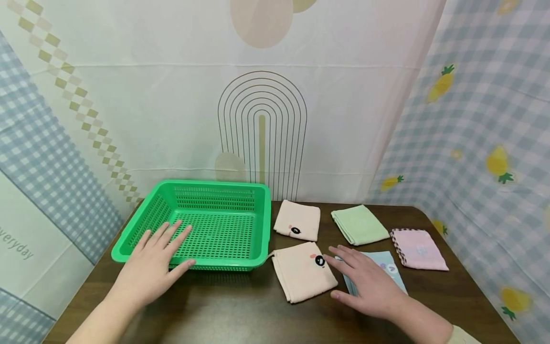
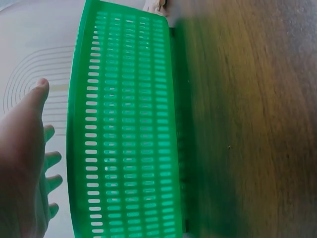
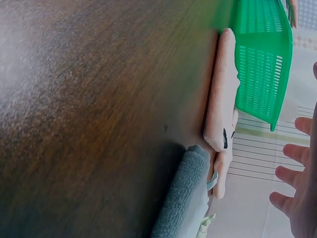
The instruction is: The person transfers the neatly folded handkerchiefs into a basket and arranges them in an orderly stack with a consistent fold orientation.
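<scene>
My left hand hovers with fingers spread above the near rim of a green plastic basket. In the left wrist view that hand stands apart from the basket wall. Over a folded blue towel, which it partly hides, my right hand is held with straight fingers and nothing in them. Left of that hand lies a folded cream towel with a dark embroidered mark. In the right wrist view the right hand is raised above the blue towel.
Behind the near cream towel lies another cream towel. A folded green towel and a pink towel with a checked edge lie to the right. All rest on a dark wooden table. Patterned cloth hangs behind and beside it.
</scene>
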### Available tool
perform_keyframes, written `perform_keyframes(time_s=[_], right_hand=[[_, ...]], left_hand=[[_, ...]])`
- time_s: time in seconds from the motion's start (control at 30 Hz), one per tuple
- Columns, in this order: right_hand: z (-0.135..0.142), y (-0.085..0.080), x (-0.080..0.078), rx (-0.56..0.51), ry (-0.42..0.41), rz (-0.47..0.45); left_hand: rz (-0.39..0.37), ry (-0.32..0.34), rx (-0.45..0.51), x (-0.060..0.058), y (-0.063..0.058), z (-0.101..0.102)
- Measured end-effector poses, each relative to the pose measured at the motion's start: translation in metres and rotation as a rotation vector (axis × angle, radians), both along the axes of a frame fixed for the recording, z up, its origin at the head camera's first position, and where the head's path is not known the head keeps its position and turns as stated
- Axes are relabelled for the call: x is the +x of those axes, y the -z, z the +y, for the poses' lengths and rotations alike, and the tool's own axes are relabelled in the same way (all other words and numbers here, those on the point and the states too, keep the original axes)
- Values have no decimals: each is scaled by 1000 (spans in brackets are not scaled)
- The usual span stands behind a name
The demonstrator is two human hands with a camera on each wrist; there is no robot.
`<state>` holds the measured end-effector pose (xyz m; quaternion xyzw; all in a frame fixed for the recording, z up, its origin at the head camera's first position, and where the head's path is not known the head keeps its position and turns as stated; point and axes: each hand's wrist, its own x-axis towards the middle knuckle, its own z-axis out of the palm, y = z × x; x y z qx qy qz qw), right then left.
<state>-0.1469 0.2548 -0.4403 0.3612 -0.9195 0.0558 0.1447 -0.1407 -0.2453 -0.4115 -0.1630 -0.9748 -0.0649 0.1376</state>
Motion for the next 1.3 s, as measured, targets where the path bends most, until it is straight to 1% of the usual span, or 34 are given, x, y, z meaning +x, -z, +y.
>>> perform_keyframes(time_s=[0.2, 0.43, 0.6, 0.9, 1.0, 1.3], right_hand=[[-2, 1, -2, 10, -4, -6], [-4, 3, -5, -10, -11, -9], [-5, 4, -6, -23, -4, -20], [-6, 4, -6, -33, 15, -53], [-7, 6, -6, -36, 27, -66], [-9, 10, -8, -48, 44, -69]], left_hand=[[-7, -9, 5, -2, 1, -5], [-14, -31, -1, -3, 0, -12], [-24, -46, 9, -2, -1, -15], [-18, -66, 34, -1, -1, -25], [-11, -71, 36, -1, -1, -28], [-33, -95, 31, -4, 1, -39]])
